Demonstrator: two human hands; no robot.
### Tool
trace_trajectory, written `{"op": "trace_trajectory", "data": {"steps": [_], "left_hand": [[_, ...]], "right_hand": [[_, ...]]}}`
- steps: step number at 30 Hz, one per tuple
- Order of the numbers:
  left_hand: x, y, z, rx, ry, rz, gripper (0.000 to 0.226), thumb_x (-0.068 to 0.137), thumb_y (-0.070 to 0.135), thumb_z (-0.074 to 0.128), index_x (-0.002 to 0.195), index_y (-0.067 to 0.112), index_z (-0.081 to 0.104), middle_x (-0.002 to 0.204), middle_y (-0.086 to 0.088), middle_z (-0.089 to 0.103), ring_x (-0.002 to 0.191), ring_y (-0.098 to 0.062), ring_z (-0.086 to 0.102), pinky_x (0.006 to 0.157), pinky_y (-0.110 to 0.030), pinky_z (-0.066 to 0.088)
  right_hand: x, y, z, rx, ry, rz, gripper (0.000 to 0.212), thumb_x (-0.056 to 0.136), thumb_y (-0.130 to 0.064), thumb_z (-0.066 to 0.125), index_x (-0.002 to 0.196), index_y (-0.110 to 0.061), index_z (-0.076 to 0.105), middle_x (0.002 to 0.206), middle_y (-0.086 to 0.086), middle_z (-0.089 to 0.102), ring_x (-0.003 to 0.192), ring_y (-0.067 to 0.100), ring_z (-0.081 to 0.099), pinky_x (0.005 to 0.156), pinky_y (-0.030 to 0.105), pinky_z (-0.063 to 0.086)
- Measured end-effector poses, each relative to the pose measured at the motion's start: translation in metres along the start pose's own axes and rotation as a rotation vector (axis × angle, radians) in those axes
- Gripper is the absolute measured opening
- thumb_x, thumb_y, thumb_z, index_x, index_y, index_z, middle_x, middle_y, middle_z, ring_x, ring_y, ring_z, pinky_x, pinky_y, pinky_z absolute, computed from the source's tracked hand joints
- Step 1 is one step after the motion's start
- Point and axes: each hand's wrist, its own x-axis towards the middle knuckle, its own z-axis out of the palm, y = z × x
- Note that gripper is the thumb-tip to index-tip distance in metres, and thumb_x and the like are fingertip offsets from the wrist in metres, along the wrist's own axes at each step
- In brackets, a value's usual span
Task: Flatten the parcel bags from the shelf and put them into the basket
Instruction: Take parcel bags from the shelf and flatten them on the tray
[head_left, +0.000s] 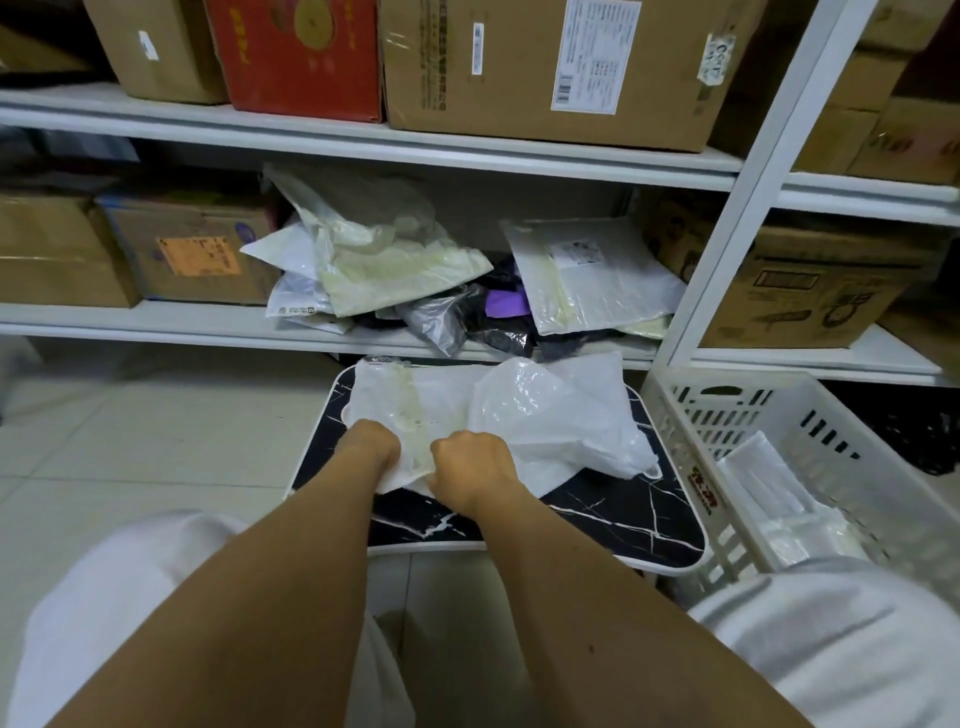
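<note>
Storeroom w/ white shelf (363, 150) units full of cardboard boxes; tiled floor below. Mid shelf level holds a loose pile of parcel bags (395, 260), white, clear and dark ones, crumpled, still waiting.

In front of the shelf sits a small dark marbled worktop (623, 519) w/ white rim. White slatted basket (691, 499) stands touching its right edge; flattened bags lie inside already, so task is partway, by my read.

On the worktop: one white bag (519, 415), the one being worked. It spreads away from the person, long axis running left-right across the top, right half puffed and wrinkled, left half flatter w/ a yellowish tape strip.

Both hands are at the bag's near edge, close together. Left hand (371, 447) has fingers curled under/into the edge, gripping it. Right hand (475, 467) is fisted on the same edge, just beside the left.

Key relation: the puffy bulk lies ahead and to the right of the hands, so right hand is nearer it, and nearer the basket. Likely smoothing goes outward to the right, then bag goes over the rim on that side.
</note>
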Motion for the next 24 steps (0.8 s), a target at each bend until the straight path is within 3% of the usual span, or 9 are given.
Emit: {"op": "trace_trajectory", "data": {"steps": [4,7,8,9,11,14,16,20,24], "left_hand": [[0.01,-0.01,0.01,0.161,0.126,-0.138,0.056,0.094,0.023,0.038,0.148,0.018,0.027,0.15,-0.014,0.03,0.137,-0.033,0.026,0.11,-0.05,0.024],[0.003,0.005,0.014,0.304,0.248,0.012,0.059,0.095,0.025,0.034,0.151,0.021,0.017,0.159,-0.011,0.008,0.146,-0.032,0.001,0.114,-0.055,0.013],[0.004,0.012,0.016,0.324,0.247,0.086,0.059,0.096,0.026,0.033,0.152,0.021,0.014,0.161,-0.008,0.001,0.147,-0.03,-0.004,0.115,-0.055,0.009],[0.009,0.019,0.02,0.335,0.232,0.151,0.059,0.097,0.029,0.031,0.152,0.023,0.011,0.161,-0.006,-0.004,0.147,-0.029,-0.008,0.116,-0.055,0.005],[0.016,0.033,0.027,0.326,0.193,0.269,0.056,0.1,0.036,0.022,0.153,0.027,0.006,0.161,-0.002,-0.011,0.147,-0.027,-0.013,0.116,-0.054,0.001],[0.031,0.054,0.041,0.273,0.107,0.328,0.054,0.101,0.045,0.013,0.153,0.034,0.0,0.16,0.001,-0.015,0.147,-0.026,-0.015,0.117,-0.054,-0.001],[0.049,0.062,0.055,0.228,-0.018,0.315,0.058,0.096,0.055,0.007,0.151,0.039,-0.003,0.159,0.007,-0.017,0.147,-0.027,-0.015,0.115,-0.058,-0.003],[0.089,0.059,0.098,0.269,-0.282,0.27,0.096,0.059,0.086,-0.006,0.147,0.048,-0.003,0.159,0.007,-0.017,0.145,-0.035,-0.017,0.109,-0.067,-0.005],[0.065,0.057,0.104,0.327,-0.312,0.209,0.094,0.066,0.091,0.003,0.148,0.045,-0.008,0.158,-0.001,-0.022,0.142,-0.039,-0.023,0.11,-0.067,-0.004]], "right_hand": [[0.003,0.016,-0.003,0.183,0.084,0.012,0.026,0.091,-0.031,0.043,0.089,-0.012,0.062,0.092,0.011,0.065,0.084,0.029,0.058,0.067,0.031,0.036],[0.019,0.043,-0.005,0.122,0.456,0.118,0.027,0.093,-0.021,0.044,0.092,-0.006,0.066,0.089,0.012,0.065,0.087,0.032,0.059,0.067,0.033,0.04],[0.024,0.054,-0.007,0.083,0.49,0.183,0.028,0.094,-0.021,0.043,0.098,-0.006,0.066,0.095,0.013,0.065,0.093,0.033,0.058,0.072,0.035,0.043],[0.031,0.067,-0.007,0.062,0.403,0.262,0.034,0.099,-0.026,0.037,0.114,-0.009,0.062,0.113,0.014,0.062,0.108,0.033,0.053,0.084,0.039,0.043],[0.04,0.093,-0.005,0.084,0.071,0.417,0.05,0.103,-0.041,0.021,0.147,-0.02,0.033,0.154,0.012,0.028,0.141,0.033,0.022,0.11,0.051,0.023],[0.05,0.126,0.007,0.138,-0.166,0.524,0.063,0.098,-0.06,0.012,0.154,-0.035,-0.002,0.161,0.007,-0.014,0.146,0.038,-0.015,0.113,0.065,0.0],[0.054,0.14,0.018,0.157,-0.251,0.574,0.071,0.093,-0.07,0.014,0.153,-0.038,-0.008,0.16,0.008,-0.02,0.145,0.043,-0.015,0.111,0.069,0.001],[0.055,0.155,0.053,0.124,-0.404,0.581,0.082,0.084,-0.081,0.017,0.151,-0.041,-0.01,0.16,0.009,-0.02,0.144,0.048,-0.01,0.107,0.073,0.004],[0.047,0.16,0.089,0.077,-0.508,0.551,0.09,0.078,-0.087,0.021,0.15,-0.044,-0.012,0.159,0.009,-0.022,0.143,0.048,-0.012,0.105,0.076,0.004]]}}
